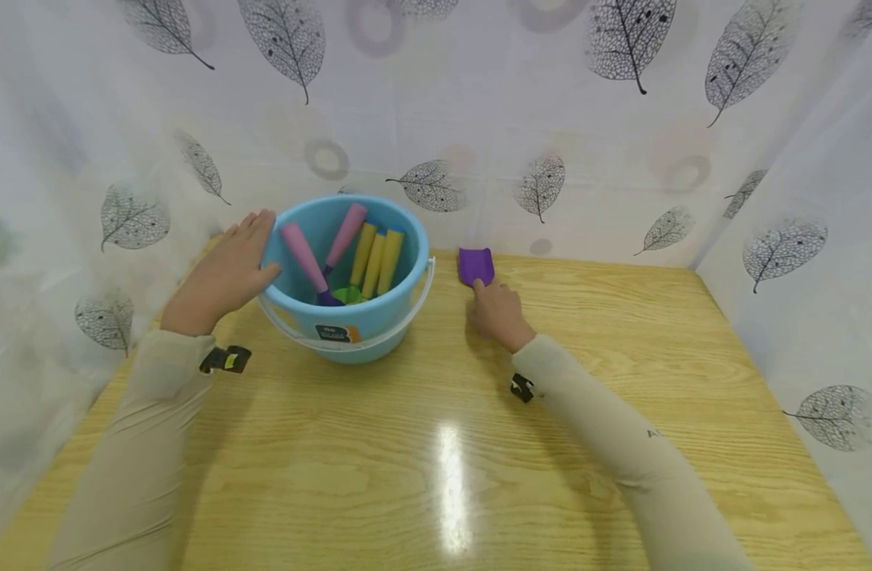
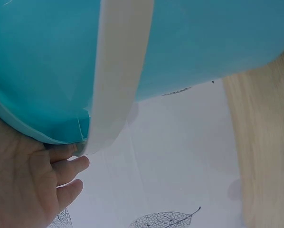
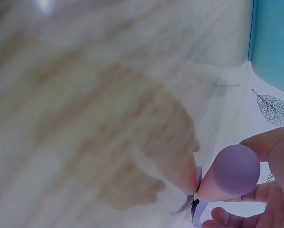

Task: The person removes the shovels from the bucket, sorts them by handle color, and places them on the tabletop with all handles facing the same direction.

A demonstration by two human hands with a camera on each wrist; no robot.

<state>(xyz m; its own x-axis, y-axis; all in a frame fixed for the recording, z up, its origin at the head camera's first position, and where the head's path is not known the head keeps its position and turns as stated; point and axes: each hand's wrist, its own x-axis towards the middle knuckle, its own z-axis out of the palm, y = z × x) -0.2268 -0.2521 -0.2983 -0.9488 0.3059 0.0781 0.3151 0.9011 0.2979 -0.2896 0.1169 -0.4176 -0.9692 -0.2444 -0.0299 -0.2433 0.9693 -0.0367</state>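
Observation:
A light blue bucket [image 1: 380, 317] with a white handle stands at the back left of the table. My left hand [image 1: 222, 277] rests against its left rim, fingers extended; in the left wrist view the fingertips touch the rim beside the handle's end. Inside the bucket are two pink handles [image 1: 304, 255], several yellow handles [image 1: 372, 258] and a green piece [image 1: 347, 296]. To the right of the bucket, my right hand [image 1: 502, 311] grips a small toy shovel [image 1: 476, 266]. Its purple blade points toward the curtain, and its pinkish-purple handle [image 3: 237, 170] lies between thumb and fingers.
A wooden table [image 1: 336, 468] lies under both arms. White curtain [image 1: 464, 95] printed with dark leaves hangs along the back edge and both sides, close behind the bucket and shovel. The bucket's white handle [image 1: 416, 305] hangs down at its front.

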